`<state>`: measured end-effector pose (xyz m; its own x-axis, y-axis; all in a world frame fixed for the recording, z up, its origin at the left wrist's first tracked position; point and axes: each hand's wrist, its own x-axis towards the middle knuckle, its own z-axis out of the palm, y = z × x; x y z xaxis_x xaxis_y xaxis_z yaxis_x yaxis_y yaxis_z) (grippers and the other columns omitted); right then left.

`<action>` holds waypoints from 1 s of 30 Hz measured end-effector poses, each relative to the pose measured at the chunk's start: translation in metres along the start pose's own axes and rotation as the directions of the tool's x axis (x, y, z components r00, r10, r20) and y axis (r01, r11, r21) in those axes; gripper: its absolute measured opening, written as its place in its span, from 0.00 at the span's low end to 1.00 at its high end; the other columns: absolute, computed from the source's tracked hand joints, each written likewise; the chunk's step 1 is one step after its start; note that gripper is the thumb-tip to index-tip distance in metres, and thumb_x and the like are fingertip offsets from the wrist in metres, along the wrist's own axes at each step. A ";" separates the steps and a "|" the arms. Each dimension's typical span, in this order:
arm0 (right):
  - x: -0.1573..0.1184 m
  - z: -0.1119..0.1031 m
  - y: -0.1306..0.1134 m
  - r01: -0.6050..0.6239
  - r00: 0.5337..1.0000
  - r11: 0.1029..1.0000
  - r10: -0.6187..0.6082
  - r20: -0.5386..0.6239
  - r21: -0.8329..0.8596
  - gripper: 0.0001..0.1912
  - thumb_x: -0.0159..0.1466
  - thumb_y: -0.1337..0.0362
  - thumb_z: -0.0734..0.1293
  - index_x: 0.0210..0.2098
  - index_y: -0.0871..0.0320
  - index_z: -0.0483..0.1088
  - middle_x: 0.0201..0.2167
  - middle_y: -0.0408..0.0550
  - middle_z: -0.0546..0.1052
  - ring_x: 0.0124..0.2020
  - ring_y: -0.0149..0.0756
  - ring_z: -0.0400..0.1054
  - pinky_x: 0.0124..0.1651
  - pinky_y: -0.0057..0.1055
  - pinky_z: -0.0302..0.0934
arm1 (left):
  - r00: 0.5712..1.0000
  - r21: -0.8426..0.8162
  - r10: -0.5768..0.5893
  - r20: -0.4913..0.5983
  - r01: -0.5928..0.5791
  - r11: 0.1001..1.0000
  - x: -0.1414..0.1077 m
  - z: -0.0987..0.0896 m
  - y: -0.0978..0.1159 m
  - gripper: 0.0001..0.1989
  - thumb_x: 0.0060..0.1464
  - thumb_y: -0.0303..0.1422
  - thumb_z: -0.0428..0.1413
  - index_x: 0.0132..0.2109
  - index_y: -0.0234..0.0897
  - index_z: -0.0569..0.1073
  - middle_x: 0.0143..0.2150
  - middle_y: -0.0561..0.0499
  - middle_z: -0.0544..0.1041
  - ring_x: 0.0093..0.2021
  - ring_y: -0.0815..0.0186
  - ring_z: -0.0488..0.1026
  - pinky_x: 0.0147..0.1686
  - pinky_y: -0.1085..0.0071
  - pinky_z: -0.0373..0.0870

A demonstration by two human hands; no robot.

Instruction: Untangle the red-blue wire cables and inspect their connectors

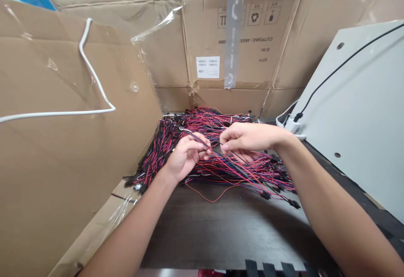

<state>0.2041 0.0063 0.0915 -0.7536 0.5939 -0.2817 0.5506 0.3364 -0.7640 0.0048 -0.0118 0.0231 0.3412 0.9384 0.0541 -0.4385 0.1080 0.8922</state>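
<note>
My left hand [190, 154] is closed in a pinch around a wire harness [232, 167] with red, blue and black wires and a black sleeve. Its bare, light-tipped wire ends stick out at the upper left of that hand. Toward the lower right, the harness wires run to black connectors [294, 204] over the table. Just to the right, my right hand [244, 137] has thumb and forefinger pressed together on what looks like a thin black wire; its other fingers are partly hidden. Beneath both hands lies a large pile of similar harnesses [208, 121].
A brown cardboard wall [164, 71] closes off the back, and a cardboard panel [63, 155] bearing a white cable [99, 88] stands left. On the right are a white panel [356, 100], a black cable [341, 72] and a white plug [292, 125]. The tabletop [221, 235] is dark.
</note>
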 end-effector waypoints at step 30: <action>0.004 0.013 -0.013 0.057 0.992 0.989 -0.071 -0.105 -0.137 0.10 0.64 0.59 0.61 0.32 0.61 0.65 0.25 0.45 0.74 0.22 0.29 0.68 0.21 0.24 0.62 | 0.984 0.083 0.018 -0.176 -0.003 0.997 0.002 0.003 -0.010 0.10 0.40 0.32 0.61 0.27 0.33 0.66 0.21 0.55 0.71 0.18 0.73 0.67 0.15 0.80 0.59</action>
<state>0.1888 -0.0050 0.0925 -0.7491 0.6419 -0.1638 0.5511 0.4666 -0.6918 0.0120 -0.0118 0.0160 0.1820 0.9833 -0.0099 -0.3690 0.0776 0.9262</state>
